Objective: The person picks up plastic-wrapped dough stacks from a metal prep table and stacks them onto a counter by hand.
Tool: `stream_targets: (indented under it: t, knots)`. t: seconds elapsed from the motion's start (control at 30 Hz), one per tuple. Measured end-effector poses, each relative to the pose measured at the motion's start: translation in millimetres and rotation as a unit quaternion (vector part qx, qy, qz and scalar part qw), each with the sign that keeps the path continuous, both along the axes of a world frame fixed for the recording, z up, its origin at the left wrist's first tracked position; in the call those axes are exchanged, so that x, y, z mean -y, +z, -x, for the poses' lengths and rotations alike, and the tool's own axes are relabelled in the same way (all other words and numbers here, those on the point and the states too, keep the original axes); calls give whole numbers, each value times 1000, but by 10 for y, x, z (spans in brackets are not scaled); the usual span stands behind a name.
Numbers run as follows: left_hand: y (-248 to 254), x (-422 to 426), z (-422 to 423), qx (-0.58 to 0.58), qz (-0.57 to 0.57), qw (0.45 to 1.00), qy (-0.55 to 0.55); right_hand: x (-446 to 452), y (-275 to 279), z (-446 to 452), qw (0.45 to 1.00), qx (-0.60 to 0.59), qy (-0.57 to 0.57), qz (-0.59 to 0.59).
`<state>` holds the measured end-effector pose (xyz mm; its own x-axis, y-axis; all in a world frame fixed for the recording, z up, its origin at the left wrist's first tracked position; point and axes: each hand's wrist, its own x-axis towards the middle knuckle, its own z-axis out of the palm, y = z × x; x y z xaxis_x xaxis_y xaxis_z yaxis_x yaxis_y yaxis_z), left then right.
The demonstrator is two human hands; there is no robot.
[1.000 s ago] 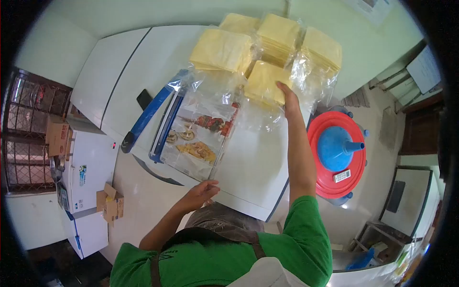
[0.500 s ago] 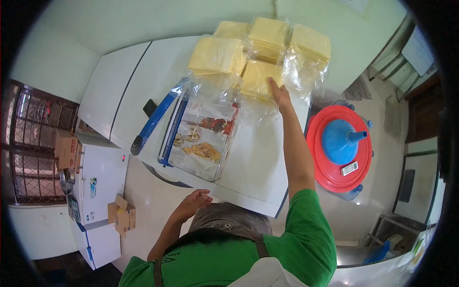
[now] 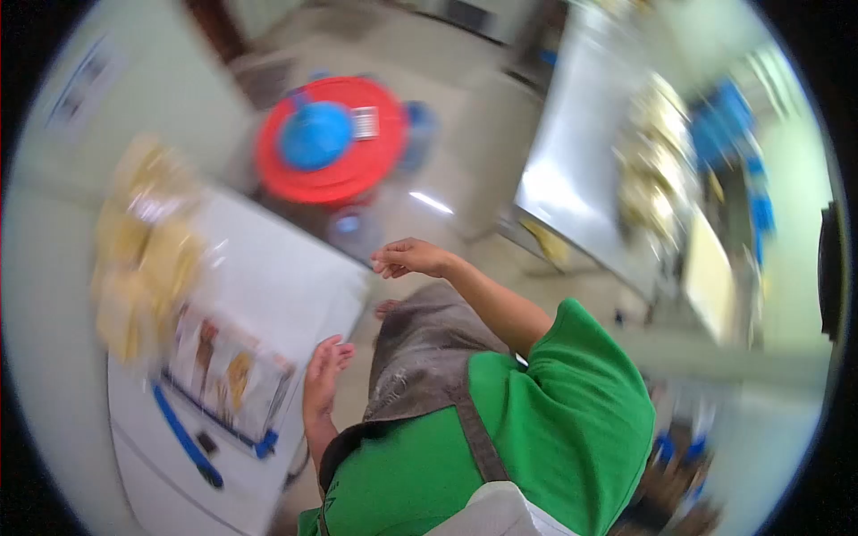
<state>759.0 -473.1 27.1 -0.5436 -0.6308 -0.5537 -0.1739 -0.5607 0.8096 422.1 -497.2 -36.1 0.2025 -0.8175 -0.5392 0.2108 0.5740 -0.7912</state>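
Note:
My right hand (image 3: pixel 413 259) hangs in the air just past the corner of the white table (image 3: pixel 277 263), its fingers loosely bent and nothing visible in them. Close to the table's near edge is my left hand (image 3: pixel 325 373), fingers apart and empty. Left of it on the table lies a flat piece with food pictures (image 3: pixel 228 371) and a blue edge. A long blue bar (image 3: pixel 183 438) with a dark end lies beside that. Stacks of yellow square sheets in clear plastic bags (image 3: pixel 147 255) are grouped at the table's far left, blurred.
A red round lid (image 3: pixel 273 165) with a blue funnel (image 3: pixel 315 136) on it stands beyond the table, with water bottles around it. To the right is a metal table (image 3: pixel 572 179) bearing shiny yellowish packs (image 3: pixel 657 170). A small dark object (image 3: pixel 206 442) lies by the blue bar.
My right hand has left the bagged yellow stack and come back towards my body, empty. The view has swung to the right, bringing in the metal table. My left hand's fingers have spread.

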Motion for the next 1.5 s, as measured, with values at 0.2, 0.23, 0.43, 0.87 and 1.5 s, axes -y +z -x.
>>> stream_targets:
  t: [0.2,0.23,0.43,0.87,1.5]
  knots:
    - [-126,80,920,-28,7,982,-184,-2963,192,1340,851,-448,-269,-56]
    - [-102,71,1133,-14,36,975,-220,-3363,194,1542,803,-494,-323,-77]
    - [29,-421,2749,-9,197,918,-345,-4934,375,2815,584,-570,-564,-124]
    - [-542,-2519,7590,-43,459,773,-436,-5117,651,5255,745,-219,-630,-15]
    - [-639,-2593,8167,-225,224,885,-341,-4869,199,5715,775,-211,-591,74]
